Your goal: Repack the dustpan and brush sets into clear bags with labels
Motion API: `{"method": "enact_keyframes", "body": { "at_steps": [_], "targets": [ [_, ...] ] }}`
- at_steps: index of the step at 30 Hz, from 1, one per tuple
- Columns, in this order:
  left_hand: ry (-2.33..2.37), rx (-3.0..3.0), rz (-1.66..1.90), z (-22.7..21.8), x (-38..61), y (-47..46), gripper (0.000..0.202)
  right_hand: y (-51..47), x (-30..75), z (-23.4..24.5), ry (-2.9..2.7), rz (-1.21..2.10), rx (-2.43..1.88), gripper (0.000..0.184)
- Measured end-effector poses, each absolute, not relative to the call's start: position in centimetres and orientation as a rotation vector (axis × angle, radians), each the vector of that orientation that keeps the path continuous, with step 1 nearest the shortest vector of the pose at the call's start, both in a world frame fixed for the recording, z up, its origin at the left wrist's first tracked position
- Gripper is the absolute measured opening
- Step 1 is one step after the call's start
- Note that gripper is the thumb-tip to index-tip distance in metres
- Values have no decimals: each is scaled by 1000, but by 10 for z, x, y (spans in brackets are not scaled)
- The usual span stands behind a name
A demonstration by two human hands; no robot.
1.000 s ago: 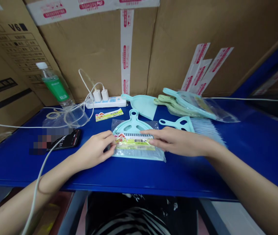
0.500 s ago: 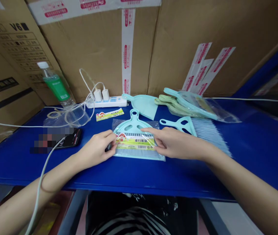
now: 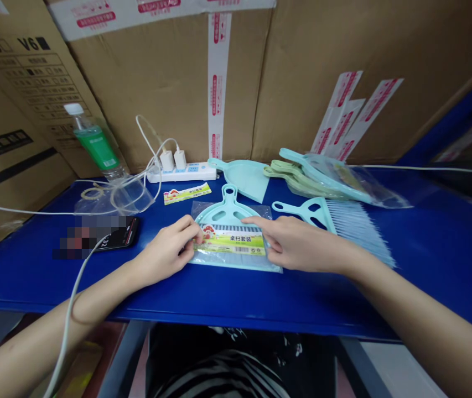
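Observation:
A pale blue dustpan and brush set [image 3: 236,261] lies flat in a clear plastic bag on the blue tabletop in front of me, its handle pointing away. A printed label card [image 3: 219,241] shows through the bag. My left hand [image 3: 174,246] is closed at the bag's left edge, fingers curled onto the plastic, fingertips partly hidden. My right hand [image 3: 288,240] rests over the bag's right side, index finger stretched across the dustpan, thumb lower and apart, the other fingers bent. Just right of it lies a loose blue brush [image 3: 354,221] with its bristles to the right.
Behind stand a loose blue dustpan [image 3: 246,177], bagged green and blue sets [image 3: 322,174], a loose label card [image 3: 186,193] and a power strip [image 3: 183,173]. To the left are a bottle [image 3: 98,146], cables and a phone [image 3: 119,235]. Cardboard boxes [image 3: 169,83] wall the back.
My left fingers have shifted slightly on the bag's left edge, and the dark spot seen between them before no longer shows. The right hand and the bag have barely moved.

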State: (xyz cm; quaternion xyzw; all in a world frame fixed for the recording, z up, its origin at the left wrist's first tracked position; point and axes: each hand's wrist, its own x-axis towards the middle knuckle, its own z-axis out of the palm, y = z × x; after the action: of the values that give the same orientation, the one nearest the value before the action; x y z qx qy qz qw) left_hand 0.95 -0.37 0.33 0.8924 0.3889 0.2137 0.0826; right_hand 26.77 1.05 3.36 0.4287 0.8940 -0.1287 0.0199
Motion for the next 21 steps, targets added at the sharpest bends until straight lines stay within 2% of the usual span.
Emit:
{"method": "enact_keyframes", "body": {
  "at_steps": [5,10,16,21],
  "targets": [
    [1082,2737,563,2,8,-3,27,11,272,32,2785,-378,1330,71],
    [1042,2827,506,0,3,-1,38,17,279,28,2957,-370,1270,59],
    [1098,2854,372,0,2,-1,52,19,267,21,3208,-361,922,37],
    [1140,2933,265,-3,4,-1,56,16,257,13,3180,-259,774,34]
  ]
}}
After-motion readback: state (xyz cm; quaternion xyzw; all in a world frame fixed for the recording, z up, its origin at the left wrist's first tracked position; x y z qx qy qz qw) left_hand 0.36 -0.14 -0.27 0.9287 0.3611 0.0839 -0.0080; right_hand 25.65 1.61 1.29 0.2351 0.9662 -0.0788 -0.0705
